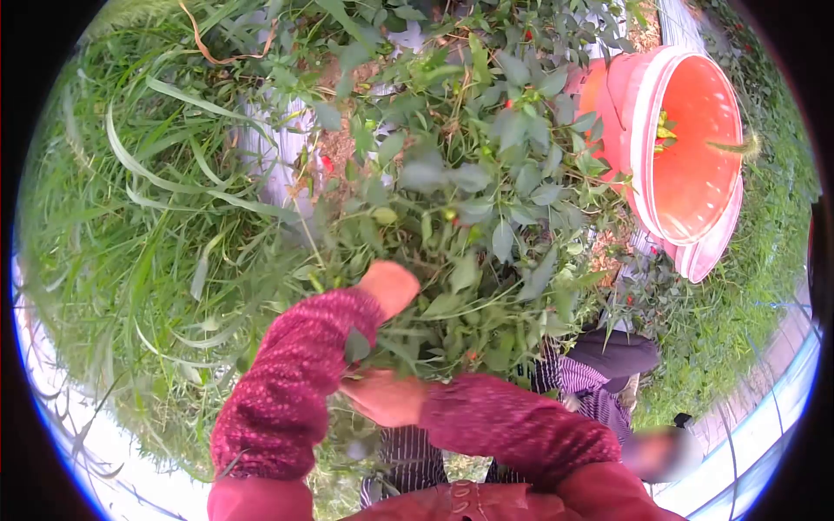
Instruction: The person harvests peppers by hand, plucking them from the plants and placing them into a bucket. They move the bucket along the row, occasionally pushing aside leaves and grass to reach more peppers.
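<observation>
Leafy pepper plants [452,304] fill the space in front of me. My left hand [389,286] reaches into the leaves, its fingers hidden by foliage. Closer to my body, my right hand [387,398] lies low against the plant, just below my left sleeve [300,373]; leaves and blur cover its fingertips. Whether either hand holds anything does not show. A small red pepper [472,355] hangs to the right of my right hand. Further up among the plants is another red pepper [327,163].
A pink-orange bucket [617,113] lies tipped at the upper right, with some green-yellow peppers [665,128] inside. Tall grass [113,252] crowds the left side. Another person [599,382] in purple striped clothing is at the lower right. Pale plastic sheeting [276,152] runs under the plants.
</observation>
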Demonstrator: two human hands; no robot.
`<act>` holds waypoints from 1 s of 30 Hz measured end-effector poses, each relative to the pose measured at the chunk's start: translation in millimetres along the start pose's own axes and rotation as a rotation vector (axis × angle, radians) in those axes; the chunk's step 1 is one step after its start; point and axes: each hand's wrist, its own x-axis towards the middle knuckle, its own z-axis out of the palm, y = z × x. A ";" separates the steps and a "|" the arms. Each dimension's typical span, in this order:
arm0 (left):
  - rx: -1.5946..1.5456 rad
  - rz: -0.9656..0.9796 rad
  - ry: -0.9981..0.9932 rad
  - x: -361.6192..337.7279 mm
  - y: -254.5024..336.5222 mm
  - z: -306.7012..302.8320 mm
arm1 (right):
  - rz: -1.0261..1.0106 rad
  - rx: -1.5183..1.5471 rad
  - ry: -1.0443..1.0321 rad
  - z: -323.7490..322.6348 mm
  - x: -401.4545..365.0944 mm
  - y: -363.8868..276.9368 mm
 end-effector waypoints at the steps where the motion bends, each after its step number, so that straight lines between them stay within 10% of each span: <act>1: 0.054 -0.051 -0.079 -11.7 1.1 6.3 | -0.169 0.050 0.158 4.3 -12.8 9.5; 10: 0.466 0.017 -0.240 -134.5 -70.2 44.3 | 0.006 0.907 0.604 -96.8 -76.6 91.5; 14: -0.638 -0.065 0.433 -148.4 -159.4 197.4 | 0.079 1.023 0.756 -93.4 -64.7 106.1; 16: -1.907 -0.371 0.253 -156.1 -159.1 170.0 | 0.059 0.719 0.672 -83.1 -55.7 117.1; 18: -2.538 -0.534 0.107 -150.5 -145.4 164.0 | 0.109 0.690 0.586 -73.6 -44.1 110.0; 19: -2.092 -0.592 0.253 -145.9 -134.1 159.3 | -0.004 0.753 0.706 -60.5 -28.8 112.6; 22: -2.115 -1.065 0.376 -131.2 -106.5 101.2 | -0.122 0.989 0.789 -52.0 4.3 114.5; 24: -2.374 -1.045 0.363 -129.7 -108.0 109.1 | -0.121 1.157 0.742 -61.2 22.6 116.5; 26: -2.474 -1.057 0.380 -123.9 -95.1 99.0 | -0.422 1.943 0.439 -67.7 39.5 119.9; 30: -2.541 -1.167 0.597 -120.2 -89.9 108.5 | -0.519 1.606 0.699 -76.9 30.8 92.2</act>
